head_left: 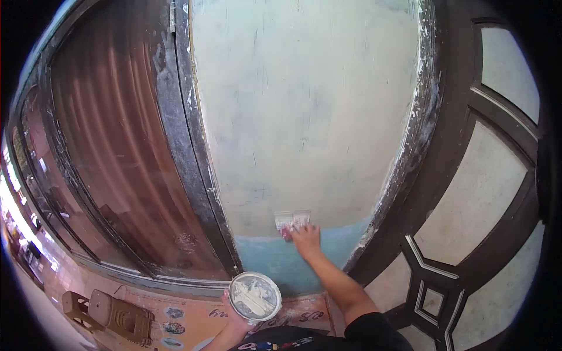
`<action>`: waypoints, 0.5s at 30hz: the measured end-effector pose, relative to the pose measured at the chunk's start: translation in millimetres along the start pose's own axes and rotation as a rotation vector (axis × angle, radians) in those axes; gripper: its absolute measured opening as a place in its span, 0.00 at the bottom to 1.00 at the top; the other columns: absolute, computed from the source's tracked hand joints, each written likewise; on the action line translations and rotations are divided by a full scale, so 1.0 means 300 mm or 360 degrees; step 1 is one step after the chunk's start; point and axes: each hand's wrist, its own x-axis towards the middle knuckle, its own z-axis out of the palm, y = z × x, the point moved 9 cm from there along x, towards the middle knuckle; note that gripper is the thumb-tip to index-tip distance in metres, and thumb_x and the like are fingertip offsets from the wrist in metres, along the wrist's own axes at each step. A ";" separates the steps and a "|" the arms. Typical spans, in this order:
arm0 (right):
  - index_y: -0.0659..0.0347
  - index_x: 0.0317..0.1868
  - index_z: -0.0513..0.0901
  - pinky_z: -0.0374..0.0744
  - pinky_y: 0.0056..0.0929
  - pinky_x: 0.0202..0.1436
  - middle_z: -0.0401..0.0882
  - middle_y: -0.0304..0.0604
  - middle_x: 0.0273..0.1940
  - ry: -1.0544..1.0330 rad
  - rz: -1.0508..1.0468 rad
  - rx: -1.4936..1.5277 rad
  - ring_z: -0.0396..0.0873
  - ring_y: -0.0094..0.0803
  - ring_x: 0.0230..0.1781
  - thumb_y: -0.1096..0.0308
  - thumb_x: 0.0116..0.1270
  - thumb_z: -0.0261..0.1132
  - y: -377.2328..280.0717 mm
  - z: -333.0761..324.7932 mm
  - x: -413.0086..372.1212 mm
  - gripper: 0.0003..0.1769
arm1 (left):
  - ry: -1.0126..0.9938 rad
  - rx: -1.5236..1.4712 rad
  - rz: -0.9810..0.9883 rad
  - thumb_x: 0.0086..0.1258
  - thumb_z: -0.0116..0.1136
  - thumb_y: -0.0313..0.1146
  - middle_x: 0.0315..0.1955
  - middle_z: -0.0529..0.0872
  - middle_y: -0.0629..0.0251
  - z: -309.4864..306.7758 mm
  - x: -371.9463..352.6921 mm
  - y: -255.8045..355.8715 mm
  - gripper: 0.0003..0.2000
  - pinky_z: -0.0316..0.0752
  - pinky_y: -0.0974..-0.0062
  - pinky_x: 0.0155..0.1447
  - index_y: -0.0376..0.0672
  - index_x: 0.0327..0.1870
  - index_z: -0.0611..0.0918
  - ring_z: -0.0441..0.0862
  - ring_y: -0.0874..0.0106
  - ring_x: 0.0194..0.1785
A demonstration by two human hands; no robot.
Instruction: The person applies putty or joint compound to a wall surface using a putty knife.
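My right hand (307, 238) is closed around a putty knife (285, 229) with a wide blade and a reddish handle. Its blade lies against the wall panel (304, 128), just above where the pale coat meets a bare blue-green strip (275, 257). Down at the left, my left hand (234, 319) grips a round tub (278, 298) from its side and underneath. White putty (254, 297) is smeared inside the tub. The fingers beneath the tub are partly hidden.
Dark frames with white smears (410, 126) border the panel. To the left is a window (117, 158) with a brown curtain behind it; to the right, a dark panelled door (451, 234). Brown plastic stools (120, 316) stand on a printed orange sheet (193, 310) at lower left.
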 end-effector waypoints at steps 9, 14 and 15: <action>0.39 0.53 0.82 0.60 0.61 0.67 0.76 0.35 0.55 -0.0592 0.0173 0.0236 0.72 0.39 0.55 0.61 0.56 0.69 -0.082 0.168 -0.352 0.22 | 0.0078 0.0087 0.0043 0.59 0.41 0.74 0.66 0.71 0.54 -0.043 -0.048 0.018 0.44 0.65 0.41 0.67 0.49 0.69 0.68 0.70 0.48 0.65; 0.47 0.53 0.82 0.66 0.53 0.61 0.77 0.41 0.49 -0.0674 0.0343 0.0554 0.72 0.44 0.55 0.67 0.56 0.66 -0.055 0.097 -0.373 0.21 | 0.0066 -0.0088 0.0033 0.58 0.44 0.74 0.66 0.71 0.55 -0.077 -0.054 0.018 0.44 0.65 0.42 0.67 0.50 0.69 0.68 0.69 0.48 0.66; 0.52 0.55 0.80 0.67 0.46 0.60 0.77 0.45 0.47 -0.0748 0.0424 0.0687 0.71 0.42 0.56 0.69 0.58 0.64 -0.053 0.078 -0.362 0.21 | 0.0057 -0.0144 0.0005 0.58 0.44 0.74 0.66 0.71 0.55 -0.088 -0.051 0.012 0.44 0.65 0.42 0.67 0.50 0.70 0.68 0.69 0.48 0.66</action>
